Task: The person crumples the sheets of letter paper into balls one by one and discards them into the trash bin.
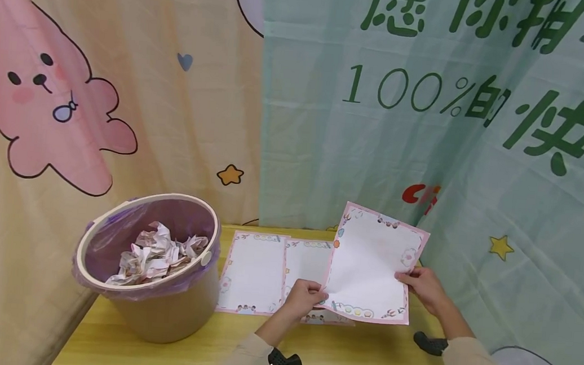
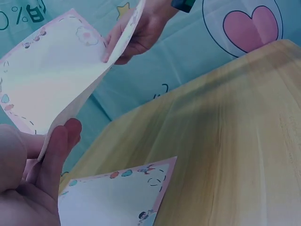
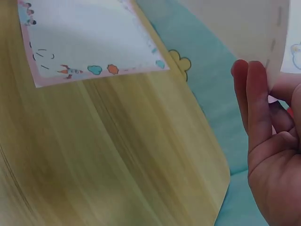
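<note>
Above the table (image 1: 361, 362), we hold a paper sheet (image 1: 370, 264): our left hand (image 1: 304, 298) pinches near its lower left corner, our right hand (image 1: 425, 287) its right edge. Two more sheets (image 1: 252, 273) lie below.

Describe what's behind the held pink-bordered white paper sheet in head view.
A similar paper sheet, partly covered, on a yellow wooden table, and green fabric curtain; whatever the held sheet covers is hidden.

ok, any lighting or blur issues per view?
Head: even light, soft shadow on the yellowish wooden table, beige left sleeve slightly blurred; left wrist: bluish cast, broad dark shadow across the table; right wrist: grey shading on the back of the held white pink-bordered paper sheet, flat-lying white paper sheet partly washed out.
</note>
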{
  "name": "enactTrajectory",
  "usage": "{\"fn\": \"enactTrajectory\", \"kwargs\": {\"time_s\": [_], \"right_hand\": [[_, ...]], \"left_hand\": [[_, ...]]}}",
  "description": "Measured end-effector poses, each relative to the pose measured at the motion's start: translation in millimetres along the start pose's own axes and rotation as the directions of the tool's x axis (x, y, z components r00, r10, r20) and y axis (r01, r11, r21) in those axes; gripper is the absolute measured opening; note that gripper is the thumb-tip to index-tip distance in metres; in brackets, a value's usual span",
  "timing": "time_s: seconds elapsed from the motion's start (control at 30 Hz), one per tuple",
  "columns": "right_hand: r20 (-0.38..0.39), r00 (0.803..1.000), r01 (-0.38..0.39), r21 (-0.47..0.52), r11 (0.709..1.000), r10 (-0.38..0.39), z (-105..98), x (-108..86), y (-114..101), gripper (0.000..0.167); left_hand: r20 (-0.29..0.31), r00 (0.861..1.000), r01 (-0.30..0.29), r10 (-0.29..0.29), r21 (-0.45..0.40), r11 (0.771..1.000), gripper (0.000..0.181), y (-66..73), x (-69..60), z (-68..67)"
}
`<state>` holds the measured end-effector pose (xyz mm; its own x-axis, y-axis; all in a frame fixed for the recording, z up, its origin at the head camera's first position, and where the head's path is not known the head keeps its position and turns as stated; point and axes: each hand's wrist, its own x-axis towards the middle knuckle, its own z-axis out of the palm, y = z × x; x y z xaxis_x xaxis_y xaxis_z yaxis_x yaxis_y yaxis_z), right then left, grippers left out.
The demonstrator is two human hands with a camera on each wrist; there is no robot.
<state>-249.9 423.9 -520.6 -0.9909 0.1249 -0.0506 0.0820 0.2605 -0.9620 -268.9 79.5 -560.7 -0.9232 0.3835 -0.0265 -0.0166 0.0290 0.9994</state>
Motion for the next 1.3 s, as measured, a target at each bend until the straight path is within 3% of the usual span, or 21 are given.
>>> {"fn": "enactTrajectory", "kwargs": {"time_s": [0.23,0.53,0.77,0.97,1.07,1.13,1.23,1.3], "right_hand": [[0.077,0.995,0.058,-0.032,0.998,-0.056,11,2.1,-15,0.05],[0.038,0.992,0.127,-0.178,0.976,-0.122,31,3.0,-43,0.035],[0.011,0.986,0.164,-0.307,0.937,-0.168,44,0.2,-55,0.017],[0.003,0.975,0.208,-0.351,0.913,-0.221,53,-0.3,-62,0.016],[0.003,0.96,0.261,-0.385,0.885,-0.281,59,-0.5,-66,0.017],[0.02,0.94,0.318,-0.419,0.85,-0.342,65,-1.3,-68,0.019],[0.086,0.886,0.439,-0.476,0.762,-0.456,75,-3.3,-71,0.022],[0.147,0.832,0.525,-0.52,0.674,-0.535,82,-4.5,-72,0.024]], "left_hand": [[-0.026,1.0,-0.003,0.0,-0.089,0.996,0.02,8.9,-7.0,-17.1],[-0.139,0.99,0.025,-0.033,-0.056,0.998,0.018,23.9,-12.6,-28.4],[-0.167,0.985,0.033,-0.048,-0.091,0.995,0.018,27.6,-15.2,-39.0],[-0.2,0.977,0.052,-0.068,-0.083,0.995,0.02,29.7,-15.3,-44.5],[-0.193,0.978,0.054,-0.075,-0.112,0.992,0.021,32.4,-14.3,-47.8],[-0.173,0.982,0.049,-0.075,-0.152,0.987,0.024,35.3,-13.2,-50.4],[-0.145,0.987,0.04,-0.074,-0.229,0.973,0.028,40.2,-11.8,-54.6],[-0.135,0.988,0.027,-0.069,-0.291,0.956,0.03,42.6,-10.8,-57.8]]}}
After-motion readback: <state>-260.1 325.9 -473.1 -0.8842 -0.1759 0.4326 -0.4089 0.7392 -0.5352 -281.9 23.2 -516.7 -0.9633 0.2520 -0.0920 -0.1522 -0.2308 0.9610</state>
